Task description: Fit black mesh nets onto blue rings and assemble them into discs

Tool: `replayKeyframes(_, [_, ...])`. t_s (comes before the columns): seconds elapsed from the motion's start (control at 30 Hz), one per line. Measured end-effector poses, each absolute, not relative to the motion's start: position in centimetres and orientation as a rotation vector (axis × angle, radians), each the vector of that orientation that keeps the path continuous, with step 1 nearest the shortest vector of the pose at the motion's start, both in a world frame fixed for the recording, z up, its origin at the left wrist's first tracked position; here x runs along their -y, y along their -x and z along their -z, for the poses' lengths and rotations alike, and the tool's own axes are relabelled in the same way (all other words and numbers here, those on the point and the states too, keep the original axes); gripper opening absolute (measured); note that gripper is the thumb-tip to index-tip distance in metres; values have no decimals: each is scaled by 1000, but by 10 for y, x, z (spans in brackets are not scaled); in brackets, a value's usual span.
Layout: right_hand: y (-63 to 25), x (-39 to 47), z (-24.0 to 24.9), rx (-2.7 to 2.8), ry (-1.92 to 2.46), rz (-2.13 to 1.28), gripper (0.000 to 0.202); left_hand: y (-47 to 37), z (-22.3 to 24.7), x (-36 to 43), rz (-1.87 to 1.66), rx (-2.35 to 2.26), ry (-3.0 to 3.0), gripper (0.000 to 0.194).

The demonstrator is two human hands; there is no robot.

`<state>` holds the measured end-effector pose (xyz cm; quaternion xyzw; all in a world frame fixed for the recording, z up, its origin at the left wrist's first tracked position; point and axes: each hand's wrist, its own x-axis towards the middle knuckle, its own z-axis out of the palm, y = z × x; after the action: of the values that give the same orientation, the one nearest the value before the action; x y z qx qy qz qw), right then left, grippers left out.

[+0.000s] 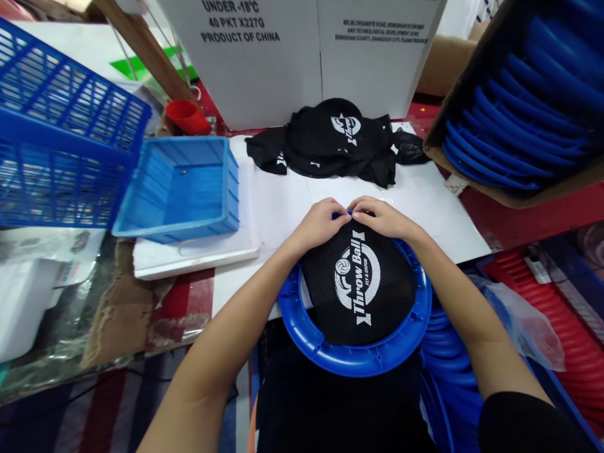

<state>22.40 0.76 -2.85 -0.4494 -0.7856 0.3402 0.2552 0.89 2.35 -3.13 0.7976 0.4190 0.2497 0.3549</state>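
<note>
Two arms point(245, 305) angled inward, left hand point(321, 223), right hand point(383, 217) pinching blue ring point(340, 357)

At your left hand point(325, 221) and right hand point(383, 217), the mesh cloth point(353, 277) looks matt, the plastic ring point(358, 360) around it smooth and glossy. Beyond them lies soft-looking matt fabric point(325, 135), then a smooth cardboard carton point(302, 69). To their left, a smooth plastic bin point(231, 189); to their right, shiny plastic rings point(514, 132) in a dull cardboard box point(519, 198).

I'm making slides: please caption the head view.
Left hand and right hand pinch the far edge of black mesh lying across a blue ring.
</note>
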Motion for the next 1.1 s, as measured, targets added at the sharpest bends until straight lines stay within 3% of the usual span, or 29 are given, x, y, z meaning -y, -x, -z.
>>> replayKeyframes(0.73, [-227, -5, 31, 2014, 1320, -901, 16, 12, 21, -26, -684, -953, -2129, 8])
replayKeyframes(0.93, [-236, 17, 30, 1993, 1527, -628, 10, 23, 4, -8, -451, -899, -2545, 10])
replayKeyframes(1.1, [-240, 42, 16, 2292, 1352, -183, 28, 11, -1, 16, -125, -880, -2872, 19])
